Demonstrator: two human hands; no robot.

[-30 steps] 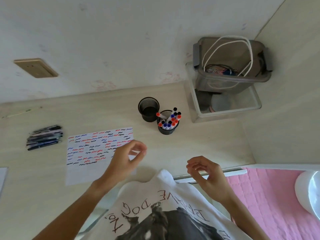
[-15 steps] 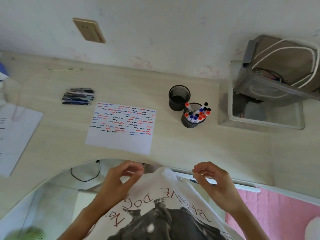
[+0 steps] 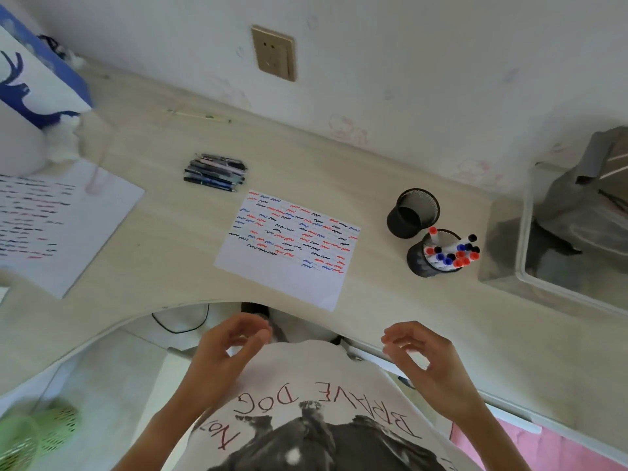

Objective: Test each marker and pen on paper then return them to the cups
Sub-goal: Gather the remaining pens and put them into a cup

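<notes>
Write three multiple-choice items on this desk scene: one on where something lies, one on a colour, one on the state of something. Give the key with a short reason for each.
1. Where does the pile of pens lie?
A. Inside the empty cup
B. On the desk, beyond the far left corner of the test paper
C. In the clear bin at the right

2. Which ink colours show in the squiggles on the test paper?
A. Red, blue and black
B. Green and yellow
C. Black only

3. What is the state of the mesh cup nearer the wall?
A. Packed with markers
B. Tipped on its side
C. Upright and empty

Key:
1 B: the pens lie flat on the desk, apart from the paper.
2 A: all three colours alternate across the rows.
3 C: its inside shows dark and bare, while the markers stand in the cup of markers beside it.
</notes>
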